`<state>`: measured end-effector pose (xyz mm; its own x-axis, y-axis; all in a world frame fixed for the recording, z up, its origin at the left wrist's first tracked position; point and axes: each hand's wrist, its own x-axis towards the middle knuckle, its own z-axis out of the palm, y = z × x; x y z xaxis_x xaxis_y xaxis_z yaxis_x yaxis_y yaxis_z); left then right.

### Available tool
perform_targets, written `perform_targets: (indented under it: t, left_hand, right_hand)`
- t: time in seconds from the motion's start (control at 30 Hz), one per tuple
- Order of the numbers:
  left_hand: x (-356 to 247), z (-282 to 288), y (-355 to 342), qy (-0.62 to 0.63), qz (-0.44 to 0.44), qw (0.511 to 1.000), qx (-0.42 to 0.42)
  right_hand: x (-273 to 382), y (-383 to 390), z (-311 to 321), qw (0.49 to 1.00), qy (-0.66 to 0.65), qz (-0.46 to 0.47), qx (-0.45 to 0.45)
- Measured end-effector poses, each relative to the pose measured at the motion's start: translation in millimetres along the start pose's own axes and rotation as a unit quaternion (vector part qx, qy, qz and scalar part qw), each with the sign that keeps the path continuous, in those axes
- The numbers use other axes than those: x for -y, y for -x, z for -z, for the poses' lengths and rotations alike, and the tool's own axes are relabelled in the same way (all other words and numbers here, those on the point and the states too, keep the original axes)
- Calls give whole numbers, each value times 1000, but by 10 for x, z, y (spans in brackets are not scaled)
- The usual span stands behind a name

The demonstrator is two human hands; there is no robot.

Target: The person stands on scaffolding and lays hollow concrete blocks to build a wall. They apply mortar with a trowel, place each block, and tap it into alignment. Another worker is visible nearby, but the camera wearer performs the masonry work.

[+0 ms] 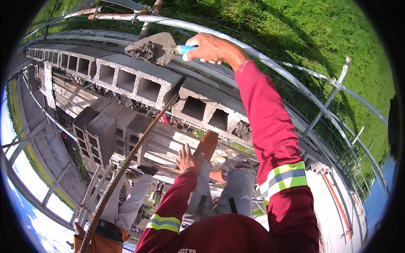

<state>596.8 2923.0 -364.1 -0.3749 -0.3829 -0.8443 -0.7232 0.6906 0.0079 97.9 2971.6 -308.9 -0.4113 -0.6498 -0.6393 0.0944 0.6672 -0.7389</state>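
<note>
My right hand [213, 50] grips the blue handle of a trowel [158, 46] loaded with grey mortar, held above the back edge of the hollow concrete block wall [163, 82]. The nearer blocks show their square cavities, and one cavity at the right end looks partly filled. My left hand [189, 160] is low in front of the wall, fingers spread, beside an upright brown board [207, 145]; whether it touches the board I cannot tell. A long rusty rebar [135, 149] rises diagonally to a joint between two blocks, left of my left hand.
Stacked blocks [97, 133] stand on planks at the left. A co-worker's legs and orange clothing [130, 202] are at the lower left, beside the rebar. Metal scaffold rails [287, 78] curve behind the wall and down the right side, with green grass [329, 38] beyond. Scaffold tubes run along the left.
</note>
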Motion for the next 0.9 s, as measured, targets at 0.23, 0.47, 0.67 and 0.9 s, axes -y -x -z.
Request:
perform_targets:
  t: [0.23,0.47,0.67,0.9]
  left_hand:
    - [-86,-12,109,9,23,1000,13]
    - [-109,-201,273,-12,19,1000,12]
    - [-126,-336,334,-37,-1,999,25]
    - [-189,-389,293,-51,8,998,36]
  right_hand:
    - [-122,2663,-624,973,-3,101,-208]
    - [-1066,3510,-2525,855,331,69,-393]
    - [-1901,3241,-2879,901,208,-39,-378]
    - [-1753,3120,-2821,920,99,-88,-369]
